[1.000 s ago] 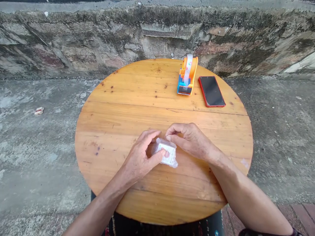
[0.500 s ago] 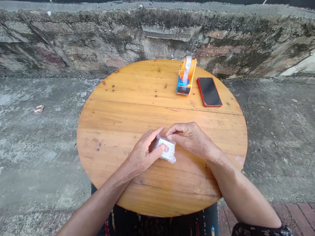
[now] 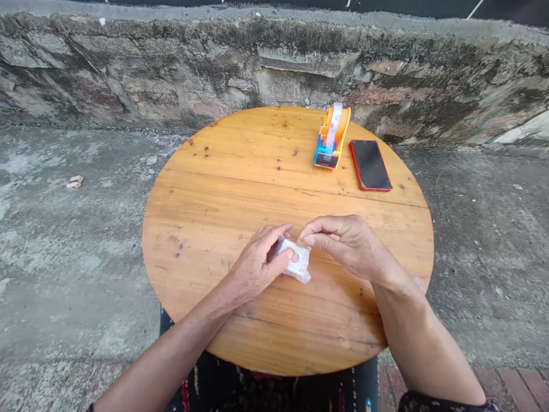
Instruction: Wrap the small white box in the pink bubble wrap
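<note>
The left hand's (image 3: 258, 262) grip is clamped on the shiny pack (image 3: 301, 268) on the tabletop (image 3: 214, 214), and the right hand's (image 3: 349, 247) finger and thumb pinch together at its edge.

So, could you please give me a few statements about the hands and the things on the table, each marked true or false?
1. The left hand holds the packet. True.
2. The tape dispenser stands on the table. True.
3. The phone has a red edge. True.
4. The phone lies left of the tape dispenser in the picture. False: it lies to the right.
5. The right hand grips the tape dispenser. False: it is pinched just beside the packet.
6. The phone's screen is lit. False: it is dark.
</note>
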Motion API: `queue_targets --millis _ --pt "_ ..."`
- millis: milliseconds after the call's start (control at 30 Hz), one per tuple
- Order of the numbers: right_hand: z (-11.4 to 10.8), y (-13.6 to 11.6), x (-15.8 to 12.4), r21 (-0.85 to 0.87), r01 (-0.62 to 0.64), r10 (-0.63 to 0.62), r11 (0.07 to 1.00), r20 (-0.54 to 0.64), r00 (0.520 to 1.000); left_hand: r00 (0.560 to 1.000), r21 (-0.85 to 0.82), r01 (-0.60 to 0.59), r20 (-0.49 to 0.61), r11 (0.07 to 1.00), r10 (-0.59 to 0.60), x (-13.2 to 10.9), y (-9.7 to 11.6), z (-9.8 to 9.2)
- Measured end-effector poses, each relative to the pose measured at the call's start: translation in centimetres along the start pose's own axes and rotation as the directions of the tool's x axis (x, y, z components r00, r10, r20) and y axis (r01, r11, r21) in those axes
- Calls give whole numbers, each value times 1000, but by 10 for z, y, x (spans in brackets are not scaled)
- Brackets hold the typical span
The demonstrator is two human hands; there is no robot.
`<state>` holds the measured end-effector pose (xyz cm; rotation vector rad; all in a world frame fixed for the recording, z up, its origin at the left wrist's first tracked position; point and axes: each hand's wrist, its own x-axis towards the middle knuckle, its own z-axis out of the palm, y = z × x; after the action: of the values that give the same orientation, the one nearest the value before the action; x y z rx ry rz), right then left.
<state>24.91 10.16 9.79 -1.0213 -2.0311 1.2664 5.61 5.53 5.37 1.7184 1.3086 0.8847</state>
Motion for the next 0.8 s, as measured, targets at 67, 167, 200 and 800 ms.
queue_targets --millis 67,167,200,800 --pt "-3 -4 -4 -7 -3 3 1000 -48 999 1000 -10 5 -1 1000 -5 0 1 0" --pt "-9 -4 -6 -8 -6 5 1000 -123 992 1000 -5 12 4 1000 -12 0 0 0" --pt "-11 -1 -6 -3 -10 9 1000 -140 990 1000 -2 12 7 1000 -12 0 0 0" --pt "-18 20 -7 -435 99 4 895 231 973 999 69 -21 -40 997 24 -4 -3 3"
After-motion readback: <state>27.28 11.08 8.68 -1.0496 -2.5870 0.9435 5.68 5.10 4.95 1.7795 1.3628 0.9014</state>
